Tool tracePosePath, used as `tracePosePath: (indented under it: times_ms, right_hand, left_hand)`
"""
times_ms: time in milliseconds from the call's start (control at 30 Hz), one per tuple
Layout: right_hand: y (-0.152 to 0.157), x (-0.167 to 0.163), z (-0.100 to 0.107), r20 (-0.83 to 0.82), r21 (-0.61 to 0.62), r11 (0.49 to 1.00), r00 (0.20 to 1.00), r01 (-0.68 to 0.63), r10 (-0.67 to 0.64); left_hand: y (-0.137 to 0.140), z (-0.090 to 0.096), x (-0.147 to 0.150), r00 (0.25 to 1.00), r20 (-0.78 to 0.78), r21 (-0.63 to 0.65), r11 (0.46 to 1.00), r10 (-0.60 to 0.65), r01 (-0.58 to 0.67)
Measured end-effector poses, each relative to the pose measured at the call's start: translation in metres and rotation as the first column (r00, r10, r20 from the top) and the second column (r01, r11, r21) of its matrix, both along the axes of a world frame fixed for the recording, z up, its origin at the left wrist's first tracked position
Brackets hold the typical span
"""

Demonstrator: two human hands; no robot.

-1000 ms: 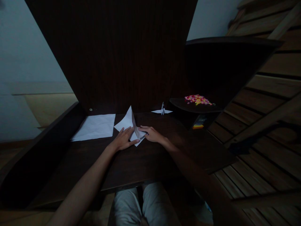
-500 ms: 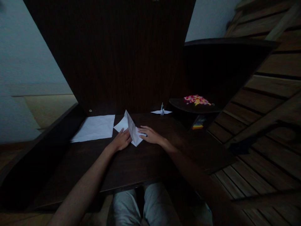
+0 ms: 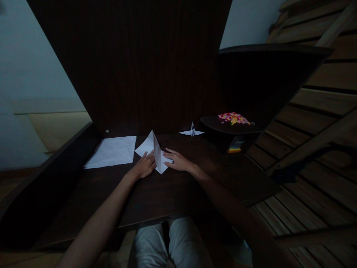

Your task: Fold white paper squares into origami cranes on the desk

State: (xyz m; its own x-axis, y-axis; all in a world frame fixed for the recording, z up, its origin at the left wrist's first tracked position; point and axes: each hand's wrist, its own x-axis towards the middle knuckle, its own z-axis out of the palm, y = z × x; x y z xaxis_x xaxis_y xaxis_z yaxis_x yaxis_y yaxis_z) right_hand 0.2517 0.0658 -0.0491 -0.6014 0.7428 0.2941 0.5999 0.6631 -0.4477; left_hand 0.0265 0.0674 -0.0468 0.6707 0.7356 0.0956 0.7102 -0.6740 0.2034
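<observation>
A white sheet of folded paper (image 3: 157, 152) lies on the dark desk between my hands, with one flap standing upright along its middle. My left hand (image 3: 145, 165) rests flat on the paper's left part, fingers stretched toward the base of the flap. On the other side, my right hand (image 3: 177, 160) lies over the right part with its fingers spread and pressing down. Neither hand is closed round the paper. Behind my right hand stands a white paper crane (image 3: 192, 132), its wings out to both sides.
Flat white sheets (image 3: 113, 152) lie at the desk's left. A low corner shelf (image 3: 212, 124) on the right bears a heap of small pink and yellow pieces (image 3: 234, 118). Under it is a small box with a yellow edge (image 3: 234, 150). A tall dark panel (image 3: 134, 67) rises behind the desk.
The upright flap of the paper has tipped a little to the right, showing more of the white left part. Both hands have stayed almost in place.
</observation>
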Motion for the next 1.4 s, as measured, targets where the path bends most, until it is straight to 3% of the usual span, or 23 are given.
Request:
tracePosePath:
  times_ms: [200,400,800,967,1133,1400]
  right_hand:
    - [-0.001,-0.002,-0.002,0.057,-0.013,0.999,0.998,0.033,-0.032]
    - [-0.002,-0.002,0.0,0.081,-0.03,0.999,0.996,0.041,-0.039]
    - [0.005,0.003,0.001,-0.009,-0.107,0.993,0.999,0.051,-0.052]
    - [0.008,0.008,0.007,-0.13,-0.208,0.969,0.977,0.137,-0.166]
    - [0.009,0.004,0.006,-0.246,-0.139,0.961,0.932,0.239,-0.268]
    - [0.012,0.002,0.001,-0.127,-0.105,0.97,0.964,0.221,-0.234]
  left_hand:
    - [0.001,-0.003,0.0,0.998,0.062,0.0,1.0,-0.008,0.008]
    - [0.0,-0.007,0.003,0.987,0.147,-0.027,0.998,0.064,-0.061]
    - [-0.004,-0.002,0.006,0.999,0.043,-0.036,0.999,-0.001,0.003]
    - [-0.004,-0.002,0.009,1.0,0.022,-0.01,1.0,0.001,-0.001]
    - [-0.006,0.002,0.011,0.999,0.022,0.009,1.0,-0.03,0.03]
    - [-0.005,0.001,0.011,0.997,0.005,0.059,0.995,-0.078,0.077]
